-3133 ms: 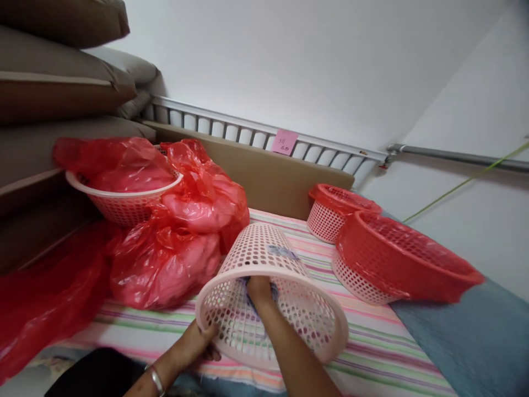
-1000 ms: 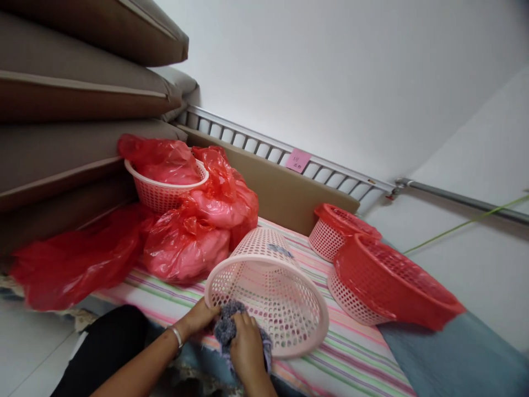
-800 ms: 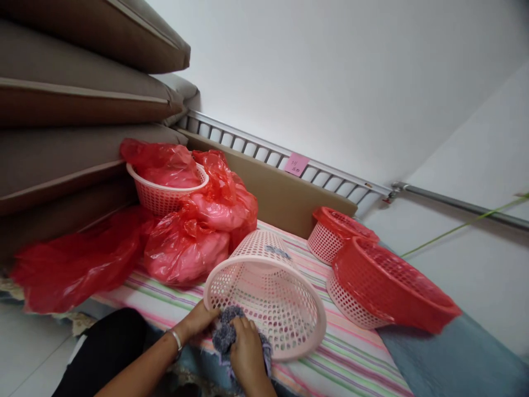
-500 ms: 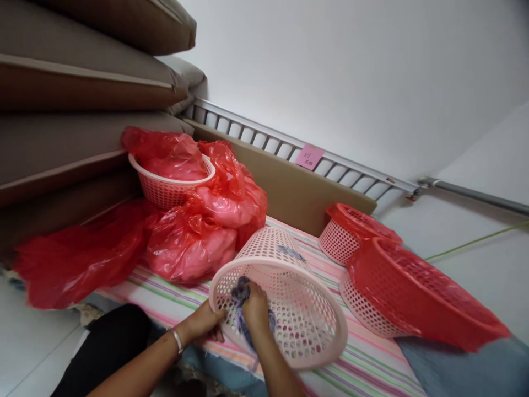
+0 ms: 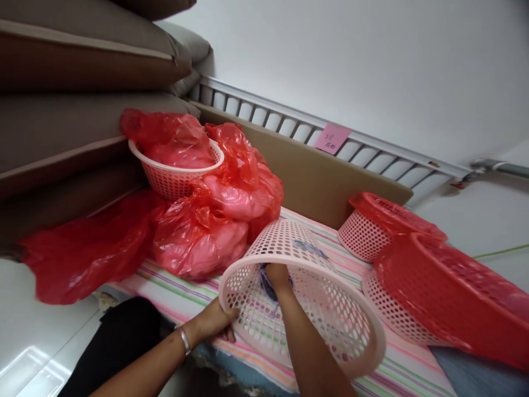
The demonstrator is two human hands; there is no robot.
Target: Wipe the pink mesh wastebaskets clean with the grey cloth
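A pale pink perforated plastic basket (image 5: pixel 303 353) lies tipped on its side, its mouth facing me. My left hand (image 5: pixel 218 320) grips the left part of its rim, thumb on the inside and fingers underneath. My right hand (image 5: pixel 278 274) reaches deep inside, closed on a bunched purple-grey cloth (image 5: pixel 269 286) that touches the basket's inner wall. Part of this hand's fingers is hidden by the cloth and rim. Beneath the basket spreads a striped sheet (image 5: pixel 182 289).
Red plastic bags (image 5: pixel 202 242) bulge with pink contents left of the basket, beside another pink basket (image 5: pixel 165 182) holding a red bag. Two red-covered baskets (image 5: pixel 366 237) stand at right. Stacked cushions (image 5: pixel 82 127) rise at left; a metal rail (image 5: pixel 285 113) carries a pink note (image 5: pixel 332 138).
My right hand has pushed the cloth deeper into the basket, away from the rim. My left hand stays on the rim. The whole view has shifted slightly.
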